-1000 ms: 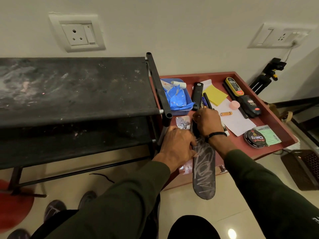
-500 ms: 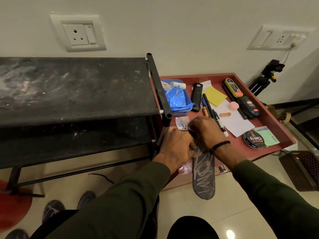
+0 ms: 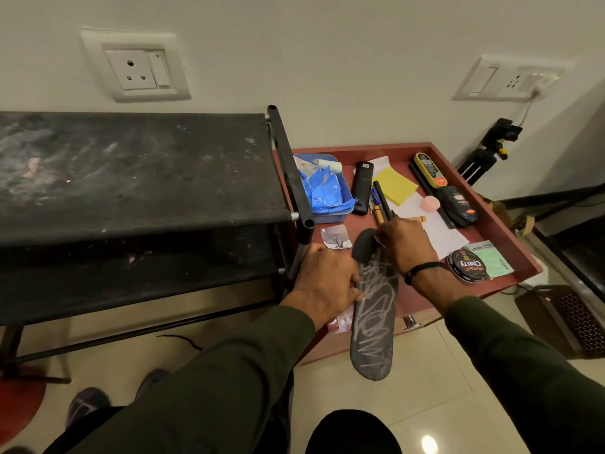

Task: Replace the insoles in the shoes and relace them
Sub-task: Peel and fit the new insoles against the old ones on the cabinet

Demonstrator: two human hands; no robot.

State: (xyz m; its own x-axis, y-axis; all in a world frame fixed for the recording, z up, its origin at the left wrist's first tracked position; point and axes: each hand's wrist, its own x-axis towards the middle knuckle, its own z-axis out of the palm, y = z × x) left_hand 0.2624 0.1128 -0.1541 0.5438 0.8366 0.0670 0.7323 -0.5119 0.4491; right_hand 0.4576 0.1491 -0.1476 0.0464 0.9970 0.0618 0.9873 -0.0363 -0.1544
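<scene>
Insole [image 3: 373,326]: dark grey, flat, elongated, marked with pale scribbled lines. It lies lengthwise across the near edge of the red tray [image 3: 510,231], rounded near end overhanging that edge, far end curled upward over the tray's interior.

black rack [image 3: 137,178], polish tin [image 3: 467,265] (lid on), blue tray [image 3: 340,191]

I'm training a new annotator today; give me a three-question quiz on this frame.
1. True or false: the insole overhangs the red table's front edge.
2. What sits nearest the right hand's wrist? A) polish tin B) blue tray C) yellow notes
3. Fill in: the left hand grips the insole's ____ edge.

Key: 1 true; 2 A, the polish tin; 3 left.
</scene>
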